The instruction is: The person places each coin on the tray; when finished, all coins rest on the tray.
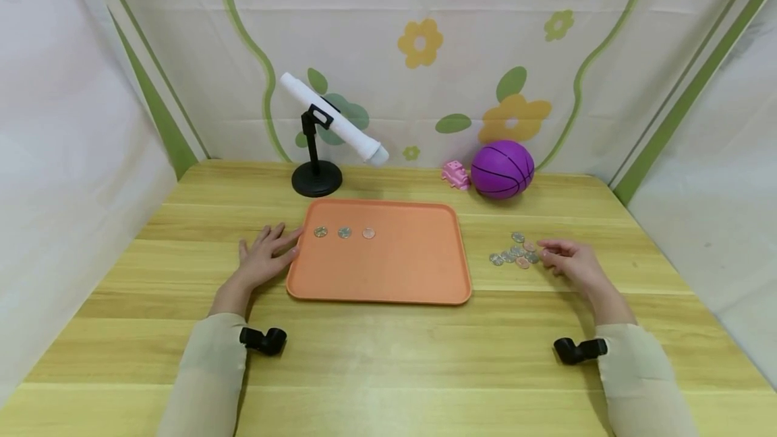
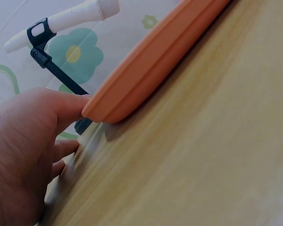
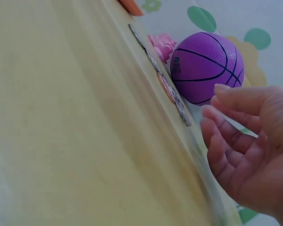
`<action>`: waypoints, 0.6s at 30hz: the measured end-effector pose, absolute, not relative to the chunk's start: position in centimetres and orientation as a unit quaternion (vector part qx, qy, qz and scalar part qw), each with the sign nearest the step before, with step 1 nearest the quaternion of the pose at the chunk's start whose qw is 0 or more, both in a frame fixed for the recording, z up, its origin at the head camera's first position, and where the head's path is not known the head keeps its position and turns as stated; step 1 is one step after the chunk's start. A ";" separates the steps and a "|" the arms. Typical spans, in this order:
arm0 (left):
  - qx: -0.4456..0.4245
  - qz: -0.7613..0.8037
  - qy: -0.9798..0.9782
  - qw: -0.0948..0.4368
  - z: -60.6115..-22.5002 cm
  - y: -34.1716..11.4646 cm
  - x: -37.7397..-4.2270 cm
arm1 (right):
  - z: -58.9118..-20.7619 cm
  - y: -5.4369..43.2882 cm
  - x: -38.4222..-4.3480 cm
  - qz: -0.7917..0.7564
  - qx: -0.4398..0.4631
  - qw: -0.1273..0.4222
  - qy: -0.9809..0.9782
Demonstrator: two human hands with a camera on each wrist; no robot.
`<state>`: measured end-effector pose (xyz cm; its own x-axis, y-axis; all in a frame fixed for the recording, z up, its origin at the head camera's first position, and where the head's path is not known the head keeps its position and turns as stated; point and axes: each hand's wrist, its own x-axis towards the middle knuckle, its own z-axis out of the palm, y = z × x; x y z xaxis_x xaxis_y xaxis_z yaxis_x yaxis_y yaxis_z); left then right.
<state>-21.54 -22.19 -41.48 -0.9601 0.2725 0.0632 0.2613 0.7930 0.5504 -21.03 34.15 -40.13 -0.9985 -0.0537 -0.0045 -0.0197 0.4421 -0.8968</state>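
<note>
An orange tray [image 1: 413, 261] lies on the table with three coins in a row near its far left corner: two silvery, the rightmost coin [image 1: 368, 233] coppery. My left hand [image 1: 267, 258] rests beside the tray, fingers spread, touching its left edge. In the left wrist view the thumb [image 2: 68, 107] meets the tray's rim [image 2: 132, 77]. Right of the tray lies a loose cluster of silvery and coppery coins [image 1: 517, 251]. My right hand [image 1: 573, 261] hovers just right of these coins, fingers loosely bent; the right wrist view shows nothing between the thumb and fingers.
Behind the tray's left part, a white microphone [image 1: 334, 117] sits tilted on a black stand [image 1: 317, 179]. A pink toy [image 1: 455, 175] and a purple basketball [image 1: 502, 169] stand at the back right, before a flowered cloth backdrop [image 1: 364, 5].
</note>
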 end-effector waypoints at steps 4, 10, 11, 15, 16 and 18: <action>0.142 0.287 0.947 0.010 -41.5 -22.2 -21.6 | -41.1 34.3 -20.9 -0.523 -0.009 0.005 0.852; 0.138 0.291 0.947 0.009 -41.7 -22.2 -21.6 | -42.1 34.0 -20.9 -0.465 0.002 -0.030 0.885; 0.137 0.292 0.946 0.009 -41.7 -22.2 -21.6 | -42.2 33.9 -20.9 -0.456 0.002 -0.033 0.889; 0.137 0.294 0.946 0.009 -41.7 -22.2 -21.7 | -42.3 33.6 -21.0 -0.423 0.000 -0.043 0.905; 0.137 0.295 0.946 0.009 -41.7 -22.2 -21.7 | -42.3 33.5 -21.0 -0.419 0.000 -0.043 0.907; 0.138 0.296 0.945 0.008 -41.7 -22.2 -21.7 | -42.2 33.4 -21.1 -0.413 0.000 -0.043 0.910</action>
